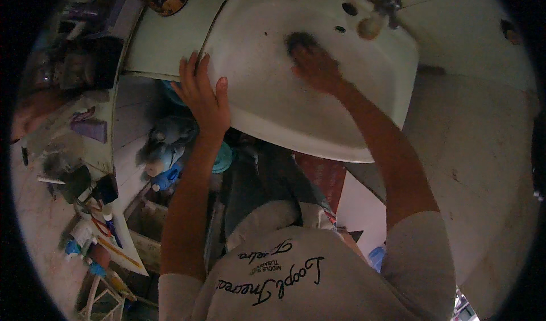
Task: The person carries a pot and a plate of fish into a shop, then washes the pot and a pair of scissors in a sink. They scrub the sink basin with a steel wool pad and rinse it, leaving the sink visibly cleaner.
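A white washbasin (256,82) fills the upper middle of the head view, its bowl wet-looking and dull. Inside the bowl, my right hand (319,70) presses a dark scouring pad (298,40) against the surface. The pad is blurred and partly covered by my fingers, so its exact kind is unclear. My left hand (205,97) lies with spread fingers over the basin's left edge, where it meets a pale countertop (164,39), and holds nothing. Beyond my right hand are the drain hole (340,29), a larger dark hole (349,9) and a metal tap (387,7).
A dark round container (168,0) stands on the countertop. Cluttered shelving on the left carries a purple object (89,129) and several small items. Below the basin are a blue bottle (165,179) and a teal tub (222,156). A wall (477,159) borders the right side.
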Demonstrator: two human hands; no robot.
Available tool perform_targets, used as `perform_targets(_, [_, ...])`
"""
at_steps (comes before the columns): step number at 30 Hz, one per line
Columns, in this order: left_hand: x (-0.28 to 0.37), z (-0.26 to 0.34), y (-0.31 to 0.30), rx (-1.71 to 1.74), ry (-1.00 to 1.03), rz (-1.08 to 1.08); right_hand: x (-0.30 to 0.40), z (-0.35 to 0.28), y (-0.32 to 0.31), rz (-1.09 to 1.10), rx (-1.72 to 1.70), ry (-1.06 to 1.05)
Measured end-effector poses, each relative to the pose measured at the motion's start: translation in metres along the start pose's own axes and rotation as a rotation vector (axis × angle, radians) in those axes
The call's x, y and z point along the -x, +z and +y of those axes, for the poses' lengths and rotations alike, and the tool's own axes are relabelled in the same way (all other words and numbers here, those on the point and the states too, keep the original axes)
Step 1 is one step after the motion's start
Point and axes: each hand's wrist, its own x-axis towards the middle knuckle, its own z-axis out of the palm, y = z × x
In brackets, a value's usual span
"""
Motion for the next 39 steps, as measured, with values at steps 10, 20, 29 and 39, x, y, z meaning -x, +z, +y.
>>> perform_targets(10, [0.002,0.0,-0.004,-0.006,-0.035,-0.051,-0.002,-0.017,-0.003,-0.115,-0.281,0.074])
perform_targets(20, [0.005,-0.006,-0.004,-0.028,-0.043,-0.045,0.002,-0.081,-0.029,-0.172,-0.73,-0.235])
perform_targets(29, [0.004,-0.001,-0.005,-0.057,-0.038,-0.056,-0.036,-0.04,0.046,-0.019,-0.26,0.265])
perform_targets(39, [0.009,-0.011,-0.003,-0.059,-0.015,-0.072,0.057,-0.047,0.002,-0.155,-0.38,-0.171])
